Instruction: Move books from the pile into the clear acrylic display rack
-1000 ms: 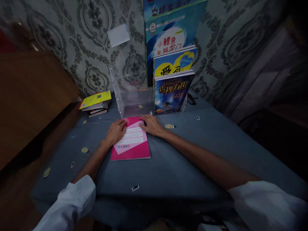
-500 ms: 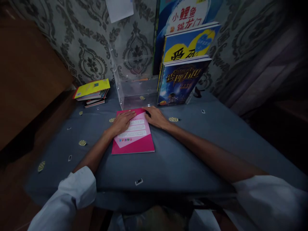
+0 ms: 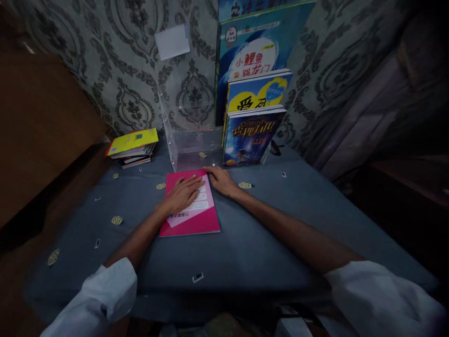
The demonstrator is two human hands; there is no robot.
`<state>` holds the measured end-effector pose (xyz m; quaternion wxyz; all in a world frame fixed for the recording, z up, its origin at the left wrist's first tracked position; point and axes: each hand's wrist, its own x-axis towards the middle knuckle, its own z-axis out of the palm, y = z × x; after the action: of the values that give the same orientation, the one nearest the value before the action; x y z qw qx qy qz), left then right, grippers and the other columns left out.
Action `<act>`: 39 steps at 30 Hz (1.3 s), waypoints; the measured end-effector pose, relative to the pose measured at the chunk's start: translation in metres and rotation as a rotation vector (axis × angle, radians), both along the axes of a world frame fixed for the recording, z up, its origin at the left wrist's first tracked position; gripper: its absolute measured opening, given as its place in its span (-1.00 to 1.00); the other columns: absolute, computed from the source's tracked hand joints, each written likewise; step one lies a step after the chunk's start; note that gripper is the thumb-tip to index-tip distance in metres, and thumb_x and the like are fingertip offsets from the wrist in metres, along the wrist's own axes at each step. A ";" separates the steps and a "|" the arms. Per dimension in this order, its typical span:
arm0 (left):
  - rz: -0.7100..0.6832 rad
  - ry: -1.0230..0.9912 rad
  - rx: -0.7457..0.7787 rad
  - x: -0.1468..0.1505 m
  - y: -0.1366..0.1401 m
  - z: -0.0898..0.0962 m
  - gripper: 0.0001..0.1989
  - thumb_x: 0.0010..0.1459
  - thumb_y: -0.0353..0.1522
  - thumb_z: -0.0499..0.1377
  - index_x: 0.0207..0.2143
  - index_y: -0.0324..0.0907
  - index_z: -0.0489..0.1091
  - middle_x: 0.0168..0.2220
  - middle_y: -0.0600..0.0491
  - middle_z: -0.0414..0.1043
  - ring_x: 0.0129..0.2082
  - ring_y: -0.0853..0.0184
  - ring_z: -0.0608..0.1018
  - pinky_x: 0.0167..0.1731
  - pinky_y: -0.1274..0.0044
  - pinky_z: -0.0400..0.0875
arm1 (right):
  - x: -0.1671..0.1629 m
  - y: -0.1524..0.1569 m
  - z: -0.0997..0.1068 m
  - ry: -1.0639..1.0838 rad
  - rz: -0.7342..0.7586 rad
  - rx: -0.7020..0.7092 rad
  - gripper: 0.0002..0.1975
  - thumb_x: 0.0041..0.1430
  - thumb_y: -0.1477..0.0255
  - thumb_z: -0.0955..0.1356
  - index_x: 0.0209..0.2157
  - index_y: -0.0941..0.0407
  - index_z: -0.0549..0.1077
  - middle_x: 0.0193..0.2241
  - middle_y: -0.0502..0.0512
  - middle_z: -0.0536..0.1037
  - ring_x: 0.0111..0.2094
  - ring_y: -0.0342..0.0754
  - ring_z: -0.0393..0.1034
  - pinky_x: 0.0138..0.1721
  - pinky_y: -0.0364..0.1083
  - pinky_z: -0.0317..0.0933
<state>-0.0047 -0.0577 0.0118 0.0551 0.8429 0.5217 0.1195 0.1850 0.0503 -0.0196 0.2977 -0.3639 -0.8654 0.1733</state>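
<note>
The left hand [image 3: 184,193] lies flat on the pink book [image 3: 199,220], palm down and relaxed, its fingers stretched out over the printed panel and pointing toward the book's far right corner. It presses or rests on the cover and is not wrapped around anything. The right hand [image 3: 221,180] is partly unfolded beside the same corner, the index finger reaching along to the far edge and the thumb set apart from it near the right edge; it touches the book there without a clenched grip.

A clear plastic rack [image 3: 171,150] stands just beyond the book, against the patterned wall [image 3: 136,61]. In its right part several books stand upright in rows: a dark blue book [image 3: 250,140] in front, a blue and yellow book [image 3: 257,91] behind it, and a taller teal book [image 3: 261,37] further back.

The pink book lies closed and flat on the cloth-covered bench [image 3: 270,234], in front of the rack's left part. Its long axis runs away from the person toward the rack, and its print appears upside down from the person's side. A stack of books [image 3: 135,142], yellow on top, lies to the left of the rack.
</note>
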 end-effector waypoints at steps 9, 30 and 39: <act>0.007 -0.012 0.023 0.002 -0.001 -0.002 -0.54 0.42 -0.26 -0.11 0.31 -0.03 0.21 0.35 0.03 0.19 0.39 0.23 0.17 0.34 0.17 0.00 | 0.009 -0.005 -0.001 0.106 0.027 -0.012 -0.56 0.18 0.65 0.22 0.02 0.10 0.52 -0.15 0.14 0.65 -0.07 0.06 0.49 0.03 0.06 0.34; -0.061 0.033 0.109 0.005 -0.004 0.001 -0.60 0.41 -0.33 -0.06 0.22 -0.11 0.34 0.27 -0.04 0.33 0.32 0.20 0.31 0.25 0.18 0.20 | 0.044 -0.080 0.017 0.166 0.158 -0.067 -0.48 0.08 0.71 0.23 0.01 0.07 0.55 -0.32 0.03 0.67 -0.21 0.01 0.51 -0.08 0.02 0.33; -0.271 -0.013 0.032 0.022 -0.066 0.010 -0.59 0.36 -0.40 0.00 0.21 -0.07 0.35 0.26 -0.04 0.35 0.29 0.21 0.35 0.28 0.15 0.15 | 0.044 -0.077 0.015 0.175 0.165 -0.061 -0.48 0.10 0.71 0.23 0.02 0.08 0.54 -0.29 0.03 0.68 -0.22 0.00 0.50 -0.08 0.01 0.32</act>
<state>0.0177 -0.1234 0.0214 0.0609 0.9057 0.4007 0.1247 0.2292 -0.0272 -0.0045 0.3455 -0.2838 -0.8576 0.2544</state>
